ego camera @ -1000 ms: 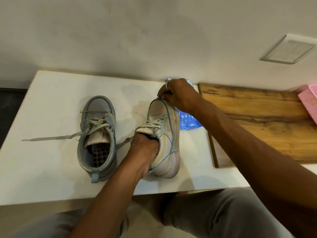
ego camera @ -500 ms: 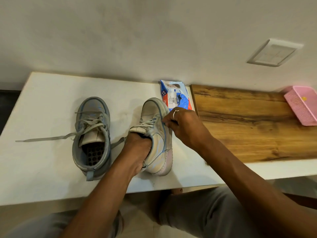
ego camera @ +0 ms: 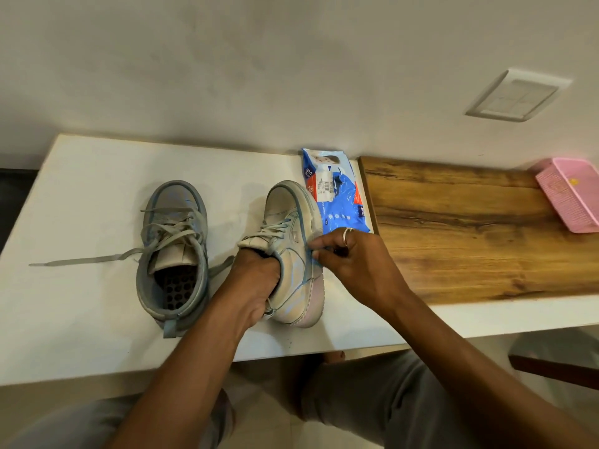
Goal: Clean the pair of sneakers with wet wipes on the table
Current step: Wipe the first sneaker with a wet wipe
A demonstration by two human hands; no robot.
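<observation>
Two grey-white sneakers stand on the white table (ego camera: pixel 81 319). The left sneaker (ego camera: pixel 173 247) sits upright with loose laces trailing left. The right sneaker (ego camera: pixel 291 254) is tilted onto its side; my left hand (ego camera: pixel 256 280) is pushed into its opening and holds it. My right hand (ego camera: pixel 353 257) presses a small bunched wet wipe (ego camera: pixel 316 254) against the shoe's outer side, with its fingers curled round the wipe. Most of the wipe is hidden by those fingers. A blue pack of wet wipes (ego camera: pixel 337 192) lies just behind the right sneaker, by the wall.
A wooden board (ego camera: pixel 470 228) lies on the table to the right of the pack. A pink basket (ego camera: pixel 570 192) sits at the board's far right end. The wall runs along the table's back edge, with a switch plate (ego camera: pixel 517 95) on it.
My right hand slid from the toe of the right sneaker back along its outer side toward the heel. The wipes pack came into full view. The left hand stayed in the shoe.
</observation>
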